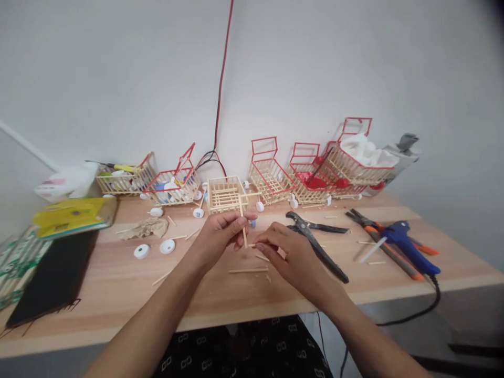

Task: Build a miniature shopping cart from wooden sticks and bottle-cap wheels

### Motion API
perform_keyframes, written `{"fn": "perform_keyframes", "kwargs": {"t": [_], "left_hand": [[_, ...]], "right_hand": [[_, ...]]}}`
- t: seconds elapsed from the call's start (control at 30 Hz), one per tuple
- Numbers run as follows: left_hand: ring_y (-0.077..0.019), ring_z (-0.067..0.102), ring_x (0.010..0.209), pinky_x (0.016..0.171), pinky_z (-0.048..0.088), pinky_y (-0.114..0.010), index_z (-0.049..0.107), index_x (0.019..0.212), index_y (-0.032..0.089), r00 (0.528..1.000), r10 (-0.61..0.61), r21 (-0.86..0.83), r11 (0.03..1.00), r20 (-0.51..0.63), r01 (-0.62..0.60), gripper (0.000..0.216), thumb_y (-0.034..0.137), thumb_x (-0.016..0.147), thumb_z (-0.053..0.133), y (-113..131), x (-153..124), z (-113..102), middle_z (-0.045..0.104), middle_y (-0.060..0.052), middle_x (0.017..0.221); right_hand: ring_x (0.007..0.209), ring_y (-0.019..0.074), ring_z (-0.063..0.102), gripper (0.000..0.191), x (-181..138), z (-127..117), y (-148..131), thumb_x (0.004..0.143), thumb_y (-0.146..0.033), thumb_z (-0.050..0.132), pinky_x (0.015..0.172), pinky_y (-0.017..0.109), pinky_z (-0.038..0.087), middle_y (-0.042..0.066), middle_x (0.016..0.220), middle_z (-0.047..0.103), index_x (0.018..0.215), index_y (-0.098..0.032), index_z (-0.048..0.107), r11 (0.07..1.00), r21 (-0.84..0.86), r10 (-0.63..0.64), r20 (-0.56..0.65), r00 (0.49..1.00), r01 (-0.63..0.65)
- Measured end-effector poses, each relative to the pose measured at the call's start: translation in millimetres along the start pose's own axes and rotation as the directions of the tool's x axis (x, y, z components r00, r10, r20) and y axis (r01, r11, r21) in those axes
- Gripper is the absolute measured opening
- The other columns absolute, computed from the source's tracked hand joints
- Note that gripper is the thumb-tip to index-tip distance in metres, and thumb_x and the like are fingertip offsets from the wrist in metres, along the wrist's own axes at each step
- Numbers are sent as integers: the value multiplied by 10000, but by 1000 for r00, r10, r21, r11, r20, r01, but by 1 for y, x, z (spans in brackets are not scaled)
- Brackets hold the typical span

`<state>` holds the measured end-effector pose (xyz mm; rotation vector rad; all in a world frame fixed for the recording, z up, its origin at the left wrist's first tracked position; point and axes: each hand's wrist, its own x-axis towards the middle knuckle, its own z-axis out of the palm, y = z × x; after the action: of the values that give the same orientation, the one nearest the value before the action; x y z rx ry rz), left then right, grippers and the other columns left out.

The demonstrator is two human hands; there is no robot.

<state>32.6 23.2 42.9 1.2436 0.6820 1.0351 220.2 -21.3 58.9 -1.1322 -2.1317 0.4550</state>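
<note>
My left hand (222, 231) is pinched on a short wooden stick (244, 231) that it holds upright above the wooden table (118, 294). My right hand (287, 252) is closed beside it, fingertips meeting the stick's lower end and pinching a small piece I cannot make out. A loose stick (248, 271) lies on the table just below both hands. Behind the hands stands an unpainted stick basket (226, 193).
Several small stick carts with red frames (271, 173) line the wall. Black pliers (315, 239), orange-handled cutters (378, 233) and a blue glue gun (407, 244) lie at right. White wheels (154, 248), a yellow packet (73, 212) and a black slab (51, 278) lie at left.
</note>
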Motion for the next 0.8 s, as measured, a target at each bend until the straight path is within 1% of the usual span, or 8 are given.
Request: {"fn": "perform_keyframes", "kwargs": {"t": [0.13, 0.33, 0.53, 0.67, 0.8], "left_hand": [[-40, 485, 481, 483, 349, -179, 699, 1047, 118, 1000, -10, 4, 1000, -13, 10, 327, 375, 850, 654, 0, 0, 1, 534, 25, 649], [-35, 482, 488, 488, 357, -176, 698, 1012, 116, 1000, -30, 7, 1000, -8, 30, 316, 382, 847, 653, -1, 0, 3, 531, 27, 666], [-40, 473, 486, 477, 350, -180, 698, 973, 100, 999, -44, 15, 999, -8, 44, 334, 400, 829, 666, -3, 0, 3, 528, 26, 652], [-48, 471, 491, 494, 355, -183, 693, 1021, 103, 998, -54, 43, 998, -18, 54, 362, 411, 835, 656, -3, 1, 2, 521, 31, 612], [-47, 476, 494, 490, 350, -186, 693, 1035, 108, 998, -54, 38, 998, -14, 54, 366, 410, 832, 660, -4, 2, 1, 526, 28, 638]], "right_hand": [[722, 141, 526, 164, -1, 2, 2, 920, -189, 536, 667, 266, 392, 14, 758, 548, 817, -179, 663, 1000, -2, 14, -1, 1000, -14], [723, 143, 529, 177, -3, 1, 2, 922, -192, 534, 671, 274, 396, 19, 767, 553, 802, -174, 663, 999, 14, 34, 13, 999, -34], [721, 136, 527, 166, -4, 4, 6, 917, -171, 536, 670, 269, 396, 13, 764, 548, 804, -180, 657, 999, 35, 21, 5, 1000, -21], [704, 128, 520, 158, -3, 6, 8, 911, -166, 546, 660, 260, 390, 6, 747, 538, 795, -182, 652, 999, 30, 16, -4, 1000, -16], [713, 129, 524, 153, -3, 5, 9, 910, -166, 548, 667, 260, 389, 9, 753, 543, 808, -178, 662, 999, 29, 23, 9, 1000, -23]]}}
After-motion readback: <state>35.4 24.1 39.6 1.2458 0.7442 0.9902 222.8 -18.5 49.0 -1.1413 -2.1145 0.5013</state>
